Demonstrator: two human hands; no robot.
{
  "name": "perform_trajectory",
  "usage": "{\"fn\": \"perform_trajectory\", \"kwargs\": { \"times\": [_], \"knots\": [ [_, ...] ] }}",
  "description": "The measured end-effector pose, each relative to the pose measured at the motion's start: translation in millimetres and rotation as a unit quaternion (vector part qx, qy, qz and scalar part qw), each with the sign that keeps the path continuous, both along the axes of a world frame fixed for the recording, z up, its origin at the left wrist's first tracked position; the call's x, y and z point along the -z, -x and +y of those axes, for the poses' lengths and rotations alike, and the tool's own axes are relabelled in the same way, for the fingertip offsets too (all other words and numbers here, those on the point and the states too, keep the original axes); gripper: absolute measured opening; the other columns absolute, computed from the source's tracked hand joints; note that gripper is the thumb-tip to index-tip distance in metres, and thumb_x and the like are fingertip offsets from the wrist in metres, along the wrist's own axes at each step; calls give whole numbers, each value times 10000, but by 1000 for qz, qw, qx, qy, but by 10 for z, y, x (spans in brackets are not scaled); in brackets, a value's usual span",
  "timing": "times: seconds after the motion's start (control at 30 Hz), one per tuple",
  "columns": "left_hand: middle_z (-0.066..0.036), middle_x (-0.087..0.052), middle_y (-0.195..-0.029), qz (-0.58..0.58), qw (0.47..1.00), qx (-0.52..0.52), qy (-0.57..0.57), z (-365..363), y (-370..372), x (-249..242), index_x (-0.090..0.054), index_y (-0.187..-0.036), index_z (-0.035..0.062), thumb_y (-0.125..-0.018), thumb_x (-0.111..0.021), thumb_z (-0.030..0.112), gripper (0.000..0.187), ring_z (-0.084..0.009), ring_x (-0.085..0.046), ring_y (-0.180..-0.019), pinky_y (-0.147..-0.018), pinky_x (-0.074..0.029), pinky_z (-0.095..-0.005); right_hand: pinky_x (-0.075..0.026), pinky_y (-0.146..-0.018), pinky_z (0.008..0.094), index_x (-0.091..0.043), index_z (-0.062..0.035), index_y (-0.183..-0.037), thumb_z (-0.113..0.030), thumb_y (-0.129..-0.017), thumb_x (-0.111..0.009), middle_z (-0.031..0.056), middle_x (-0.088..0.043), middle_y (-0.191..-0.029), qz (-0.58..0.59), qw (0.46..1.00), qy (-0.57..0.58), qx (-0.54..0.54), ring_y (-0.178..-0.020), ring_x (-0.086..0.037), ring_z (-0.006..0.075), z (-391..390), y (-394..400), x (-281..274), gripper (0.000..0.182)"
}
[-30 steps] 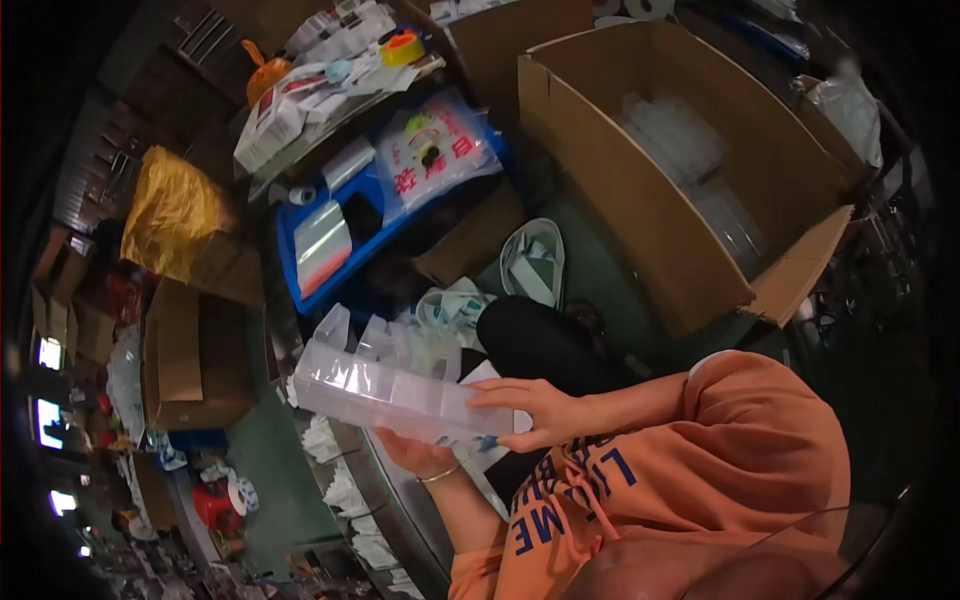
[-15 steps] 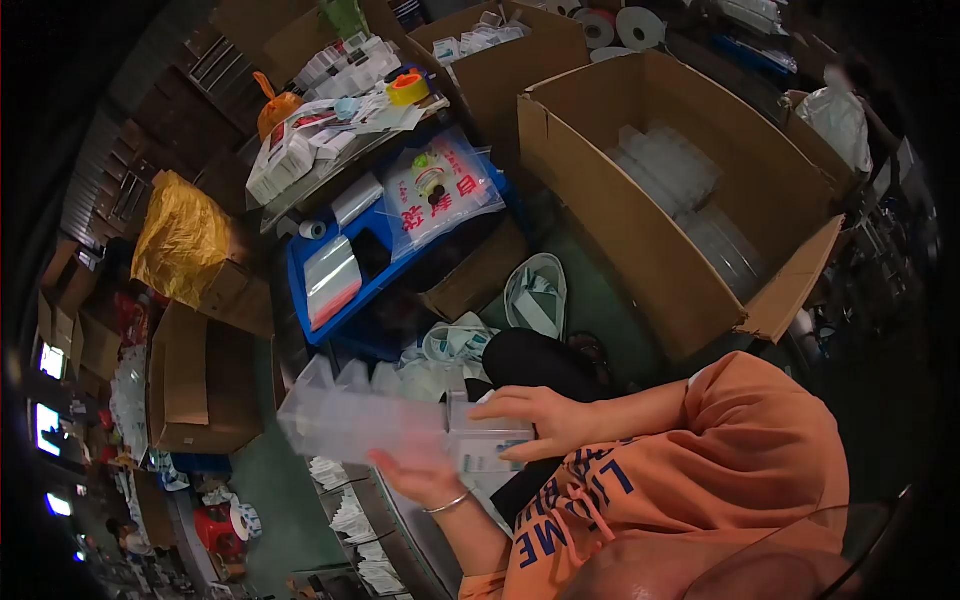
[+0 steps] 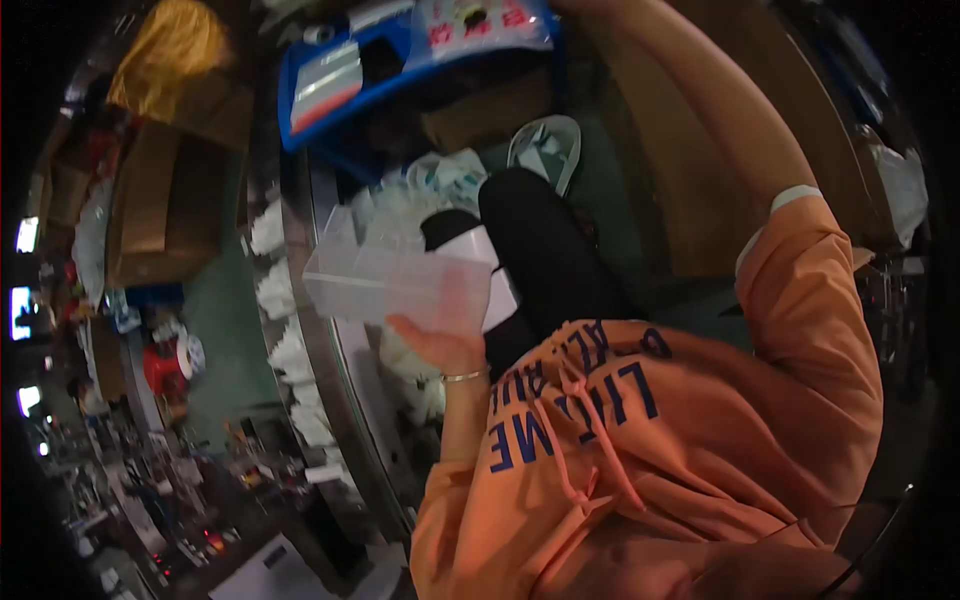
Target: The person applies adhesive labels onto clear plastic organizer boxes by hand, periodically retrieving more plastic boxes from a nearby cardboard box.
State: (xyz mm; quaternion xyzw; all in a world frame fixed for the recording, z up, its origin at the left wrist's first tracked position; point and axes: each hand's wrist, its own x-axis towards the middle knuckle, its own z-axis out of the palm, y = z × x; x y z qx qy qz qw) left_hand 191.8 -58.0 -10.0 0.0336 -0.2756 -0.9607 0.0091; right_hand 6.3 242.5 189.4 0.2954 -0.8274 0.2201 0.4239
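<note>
I'm watching through the head camera, and the left hand (image 3: pixel 440 345) is cupping a clear plastic container (image 3: pixel 385 285) from beneath, fingers showing faintly through its wall. A bracelet (image 3: pixel 463 377) is circling that wrist. The container is sitting tilted in the grasp, held at the near side of the black trousers (image 3: pixel 550 240), with more translucent plastic pieces (image 3: pixel 385 212) lying just behind it. Over on the other side, the right arm (image 3: pixel 730 110) is standing outstretched in front of a large cardboard box (image 3: pixel 650 180); the right hand (image 3: pixel 588 4) is running off the top edge, so I honestly can't tell whether it's grasping anything. Beyond the knees, a blue tray (image 3: pixel 296 132) is carrying a printed bag (image 3: pixel 470 38) and clear sleeves (image 3: pixel 325 85), while white bundles (image 3: pixel 290 345) are lining the left side.
</note>
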Motion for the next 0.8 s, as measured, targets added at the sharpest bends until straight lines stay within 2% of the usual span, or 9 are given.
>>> {"fn": "perform_trajectory", "kwargs": {
  "times": [0.1, 0.23, 0.33, 0.4, 0.43, 0.57, 0.63, 0.77, 0.8],
  "knots": [
    [-123, -439, -1334, -68, 994, -52, 69, -12, -68, 181, -338, -1371, 101, -891, -428, 563, 672, -323, -432, -1217, -1029, -336, -481, -405, -963, 395, -659, -87, -994, -74, -785, -648, 129, -523, -1227, -299, 920, -67, -243, -1167, -485, 293, -809, -752, 1154, 210],
    [-152, -471, -1283, -50, 999, -10, 3, -308, 49, 273, -357, -1345, 70, -894, -402, 578, 681, -353, -470, -1164, -1000, -367, -486, -328, -1031, 433, -660, -98, -995, -65, -772, -649, 130, -485, -1273, -300, 875, -62, -375, -1246, -413, 291, -1280, -1111, 1964, 225],
    [-165, -486, -1252, -103, 993, -61, 23, -578, 208, 464, -356, -1343, 68, -888, -407, 585, 691, -362, -487, -1134, -992, -375, -483, -325, -1035, 418, -626, -92, -1073, -45, -774, -634, 134, -440, -1317, -318, 887, -77, -326, -1272, -375, 306, -1411, -1093, 2133, 303],
    [-169, -486, -1250, -99, 992, -72, 29, -642, 220, 499, -350, -1349, 70, -884, -414, 587, 698, -359, -491, -1129, -991, -378, -481, -328, -1036, 407, -544, -103, -1202, -27, -784, -606, 139, -383, -1366, -349, 903, 41, -246, -1291, -346, 306, -1404, -966, 2248, 430],
    [-172, -486, -1249, -99, 992, -77, 34, -658, 226, 500, -345, -1354, 72, -880, -421, 589, 705, -356, -494, -1124, -989, -381, -478, -345, -1025, 381, -437, -120, -1307, -35, -785, -595, 144, -347, -1389, -446, 856, 131, -227, -1295, -335, 312, -1367, -951, 2306, 552],
    [-124, -469, -1274, 10, 999, -15, 36, -649, 167, 347, -346, -1356, 104, -855, -487, 571, 699, -368, -482, -1146, -980, -391, -486, -369, -1000, 364, -390, -96, -1330, -87, -812, -590, 158, -408, -1331, -504, 837, 160, -139, -1255, -388, 320, -1330, -900, 2633, 555],
    [-173, -474, -1277, 44, 994, -29, 92, -411, 155, 121, -334, -1362, 56, -838, -477, 621, 784, -343, -472, -1179, -1005, -375, -459, -398, -955, 355, -370, -65, -1331, -155, -849, -583, 161, -487, -1229, -580, 787, 131, -164, -1155, -479, 321, -1411, -867, 2710, 534],
    [-181, -477, -1278, -2, 984, -45, 170, -292, 178, 240, -340, -1355, 37, -838, -452, 643, 805, -343, -472, -1190, -1010, -372, -455, -413, -920, 364, -411, -38, -1297, -212, -869, -580, 157, -539, -1139, -584, 798, 90, -121, -1057, -538, 300, -1365, -829, 2545, 491],
    [-183, -478, -1277, 7, 984, -37, 173, -386, 177, 293, -340, -1356, 37, -845, -429, 649, 803, -347, -474, -1188, -1013, -368, -458, -417, -907, 364, -435, -34, -1278, -231, -869, -588, 153, -548, -1121, -612, 767, 114, -155, -1048, -540, 289, -1316, -802, 2522, 480]
  ]
}}
